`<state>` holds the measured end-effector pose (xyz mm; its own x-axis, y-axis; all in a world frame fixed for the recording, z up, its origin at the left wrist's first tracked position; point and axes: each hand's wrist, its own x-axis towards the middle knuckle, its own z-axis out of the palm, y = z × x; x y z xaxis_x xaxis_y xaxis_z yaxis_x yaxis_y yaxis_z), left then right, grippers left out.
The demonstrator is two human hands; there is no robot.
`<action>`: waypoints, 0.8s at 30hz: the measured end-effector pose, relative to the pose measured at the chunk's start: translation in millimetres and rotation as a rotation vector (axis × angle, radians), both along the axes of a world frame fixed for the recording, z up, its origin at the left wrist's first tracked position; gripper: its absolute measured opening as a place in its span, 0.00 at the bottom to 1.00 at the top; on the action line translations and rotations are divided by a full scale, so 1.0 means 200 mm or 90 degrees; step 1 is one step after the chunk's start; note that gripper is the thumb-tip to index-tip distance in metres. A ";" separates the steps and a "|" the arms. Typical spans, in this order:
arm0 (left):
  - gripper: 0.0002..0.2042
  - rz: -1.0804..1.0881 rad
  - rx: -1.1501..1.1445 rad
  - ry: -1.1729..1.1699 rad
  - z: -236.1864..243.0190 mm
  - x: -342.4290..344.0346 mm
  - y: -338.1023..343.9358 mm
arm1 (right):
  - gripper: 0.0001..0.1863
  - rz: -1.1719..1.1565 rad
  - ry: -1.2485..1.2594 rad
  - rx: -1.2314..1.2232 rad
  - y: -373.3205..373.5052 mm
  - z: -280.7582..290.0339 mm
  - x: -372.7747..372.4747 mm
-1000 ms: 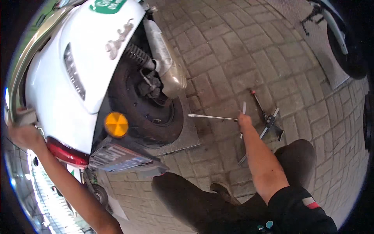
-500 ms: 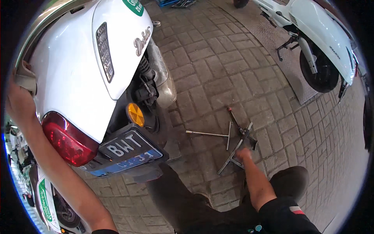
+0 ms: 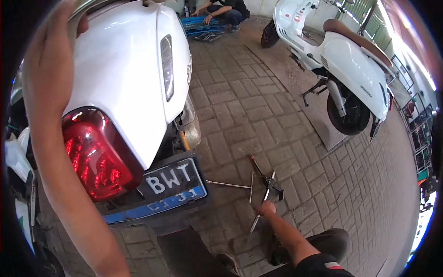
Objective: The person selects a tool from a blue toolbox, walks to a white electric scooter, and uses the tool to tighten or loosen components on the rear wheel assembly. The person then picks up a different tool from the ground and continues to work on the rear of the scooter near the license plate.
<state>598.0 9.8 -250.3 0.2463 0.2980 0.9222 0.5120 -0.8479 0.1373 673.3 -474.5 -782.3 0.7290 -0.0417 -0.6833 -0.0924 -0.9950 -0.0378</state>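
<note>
My left hand point(image 3: 50, 74) reaches up over the rear of a white scooter point(image 3: 122, 60), closed on its grab rail point(image 3: 86, 5); the top edge cuts off some fingers. Below the wrist are the red tail light point(image 3: 99, 157) and the number plate point(image 3: 168, 182). Low on the right, my right hand point(image 3: 266, 208) is closed around the bar of a metal T-handle wrench point(image 3: 255, 223) at the paving. Just beyond it lies a dark tool with a reddish tip point(image 3: 259, 167). A slimmer T-handle wrench point(image 3: 230, 184) lies to the left, its rod pointing toward the scooter.
Another white scooter point(image 3: 353, 67) stands on its stand at the right, on a metal plate point(image 3: 295, 87). At the far end, a person point(image 3: 228, 10) crouches by a blue rack-like object point(image 3: 198, 25). My bent knees are below, over brick paving point(image 3: 230, 92).
The view has tilted up and shifted, bringing in the crouching person and more of the other scooter. My right hand has moved onto the wrench's bar from beside it.
</note>
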 end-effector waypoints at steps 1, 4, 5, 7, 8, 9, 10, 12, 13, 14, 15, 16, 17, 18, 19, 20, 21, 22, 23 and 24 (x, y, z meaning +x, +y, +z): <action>0.23 -0.030 0.047 -0.017 0.04 -0.02 -0.02 | 0.33 0.085 -0.025 0.008 0.01 -0.04 0.01; 0.24 -0.152 0.056 -0.055 0.05 -0.01 -0.07 | 0.27 0.473 0.029 -0.010 -0.21 -0.25 0.37; 0.24 -0.201 -0.008 -0.045 0.03 0.00 -0.07 | 0.24 0.623 0.081 -0.027 -0.35 -0.27 0.49; 0.24 -0.209 -0.072 -0.019 0.05 -0.03 -0.16 | 0.23 0.520 0.098 0.097 -0.29 -0.14 0.57; 0.24 -0.215 -0.065 -0.010 0.05 -0.04 -0.18 | 0.22 0.507 0.136 0.101 -0.23 -0.04 0.60; 0.24 -0.227 -0.062 -0.002 0.05 -0.04 -0.20 | 0.22 0.490 0.171 0.097 -0.19 0.11 0.65; 0.24 -0.239 -0.058 0.008 0.05 -0.05 -0.21 | 0.21 0.513 0.233 0.036 -0.13 0.27 0.68; 0.24 -0.228 -0.053 -0.002 0.06 -0.04 -0.20 | 0.21 0.450 0.295 -0.008 -0.06 0.57 0.72; 0.24 -0.221 -0.053 -0.021 0.05 -0.04 -0.21 | 0.21 0.362 0.300 0.012 -0.04 0.72 0.68; 0.24 -0.212 -0.053 -0.032 0.04 -0.04 -0.20 | 0.22 0.276 0.313 0.035 0.01 0.83 0.61; 0.24 -0.212 -0.093 -0.036 0.04 -0.05 -0.18 | 0.23 0.372 0.323 -0.006 0.11 0.95 0.54; 0.24 -0.209 -0.139 -0.042 0.06 -0.07 -0.16 | 0.24 0.444 0.301 0.014 0.10 0.93 0.50; 0.23 -0.205 -0.187 -0.056 0.07 -0.08 -0.15 | 0.25 0.515 0.273 0.030 0.07 0.91 0.47; 0.23 -0.191 -0.141 -0.039 0.11 -0.09 -0.13 | 0.25 0.599 0.250 0.062 0.09 0.88 0.44; 0.23 -0.178 -0.105 -0.019 0.10 -0.09 -0.11 | 0.26 0.639 0.295 0.064 0.14 0.91 0.42; 0.23 -0.162 -0.069 0.003 0.10 -0.09 -0.10 | 0.25 0.677 0.322 0.041 0.17 0.91 0.40; 0.22 -0.157 -0.122 0.003 0.11 -0.05 -0.16 | 0.24 0.719 0.348 0.024 0.21 0.90 0.39; 0.20 -0.186 -0.120 -0.014 0.14 -0.01 -0.18 | 0.23 0.759 0.364 0.006 0.25 0.91 0.38; 0.22 -0.214 -0.119 -0.026 0.14 0.03 -0.21 | 0.23 0.822 0.348 0.050 0.29 0.90 0.36; 0.27 -0.215 -0.087 -0.008 0.26 0.02 -0.26 | 0.23 0.918 0.332 0.137 0.44 0.90 0.27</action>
<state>602.6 -42.2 -198.1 0.3405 0.3232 0.8830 0.2040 -0.9421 0.2661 726.9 -386.3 -602.9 -0.2496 0.5917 -0.7665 0.8592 -0.2298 -0.4571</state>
